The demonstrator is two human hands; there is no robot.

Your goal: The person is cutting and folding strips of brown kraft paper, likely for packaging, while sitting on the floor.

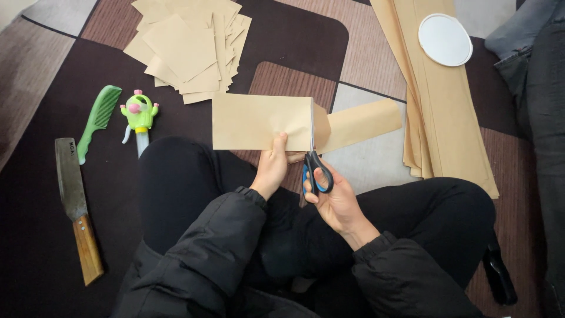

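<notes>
My left hand (274,165) pinches the lower edge of a long strip of tan paper (259,122) held above my lap. My right hand (332,200) grips black scissors with blue handle loops (315,171). Their blades run up through the strip near its middle. The part of the strip right of the cut (362,122) bends away at an angle. I sit cross-legged in black clothes on a patterned carpet.
A pile of cut tan rectangles (188,47) lies ahead. Long tan sheets (441,94) lie at right under a white round lid (445,39). At left are a green comb (97,118), a cactus-shaped toy (139,115) and a wooden-handled knife (75,206). Another person's leg (538,70) is at far right.
</notes>
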